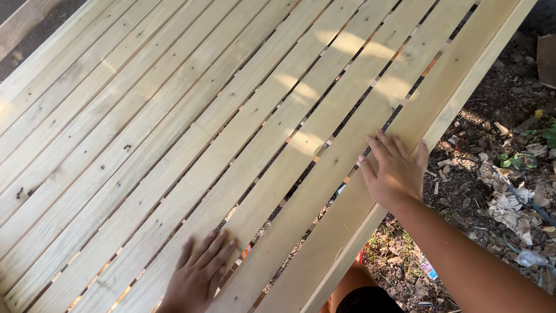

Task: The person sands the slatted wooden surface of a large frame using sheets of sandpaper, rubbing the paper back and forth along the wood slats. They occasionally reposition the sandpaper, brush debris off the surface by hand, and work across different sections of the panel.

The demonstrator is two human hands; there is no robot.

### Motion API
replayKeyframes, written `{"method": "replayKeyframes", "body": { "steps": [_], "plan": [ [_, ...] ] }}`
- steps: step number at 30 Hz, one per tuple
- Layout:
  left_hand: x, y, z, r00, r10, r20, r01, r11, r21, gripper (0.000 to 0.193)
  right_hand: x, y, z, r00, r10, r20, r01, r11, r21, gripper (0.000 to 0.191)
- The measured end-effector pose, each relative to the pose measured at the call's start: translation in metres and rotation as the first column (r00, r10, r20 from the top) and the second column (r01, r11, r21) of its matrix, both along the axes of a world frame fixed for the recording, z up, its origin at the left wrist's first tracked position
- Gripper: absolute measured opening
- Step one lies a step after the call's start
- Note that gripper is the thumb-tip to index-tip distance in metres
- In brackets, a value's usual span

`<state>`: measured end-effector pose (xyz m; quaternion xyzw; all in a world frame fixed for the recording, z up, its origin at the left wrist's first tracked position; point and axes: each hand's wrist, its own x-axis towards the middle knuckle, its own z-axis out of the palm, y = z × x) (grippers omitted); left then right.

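Pale, planed pine throughout: a slatted wooden panel (pixel 191 133) of long, flat boards running on a diagonal from lower left to upper right, grain fine, dotted with small dark knots, narrow gaps between the boards showing orange-brown crosspieces beneath. At the upper left corner, a strip of dark ground beyond the panel's edge. Toward the bottom, left hand (pixel 200 272) pressed flat on one slat, fingers straight and spread a little, gripping nothing. Patches of dappled sunlight across the middle boards. Further right, right hand (pixel 394 171) laid palm down on the outermost board (pixel 446 87) at its edge, fingers extended and close together, thumb over the side, nothing held. Beyond the panel's right edge, bare dirt (pixel 492 98) strewn with dry leaves, scraps of paper, wood chips and a few green weeds; outdoors, in daylight.
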<state>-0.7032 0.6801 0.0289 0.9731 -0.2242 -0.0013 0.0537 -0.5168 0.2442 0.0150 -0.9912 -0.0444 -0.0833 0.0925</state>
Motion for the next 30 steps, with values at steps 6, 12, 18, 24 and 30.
{"method": "replayKeyframes", "body": {
  "steps": [6, 12, 18, 24, 30],
  "plan": [
    [0.177, -0.119, -0.004, 0.985, -0.135, -0.107, 0.13, 0.99, -0.058, 0.051, -0.001, 0.006, 0.01, 0.998, -0.045, -0.052, 0.042, 0.997, -0.058, 0.053],
    [0.297, -0.242, 0.005, 0.998, -0.062, -0.013, 0.061, 0.993, -0.099, 0.053, -0.002, 0.006, 0.016, 0.997, -0.042, -0.071, 0.038, 0.998, -0.052, 0.053],
    [0.25, -0.21, -0.014, 0.999, -0.046, -0.021, 0.043, 0.993, -0.108, 0.051, -0.003, 0.003, 0.012, 0.997, -0.032, -0.064, 0.029, 0.998, -0.05, 0.053],
    [0.035, -0.034, -0.012, 0.993, 0.043, -0.112, -0.04, 0.999, 0.027, 0.057, -0.002, 0.003, 0.007, 0.998, -0.036, -0.053, 0.032, 0.996, -0.079, 0.054],
    [-0.039, 0.018, -0.036, 0.978, 0.084, 0.192, -0.1, 0.992, 0.076, 0.052, -0.001, 0.003, 0.007, 0.999, -0.035, -0.033, 0.032, 0.996, -0.088, 0.055]
  ]
}}
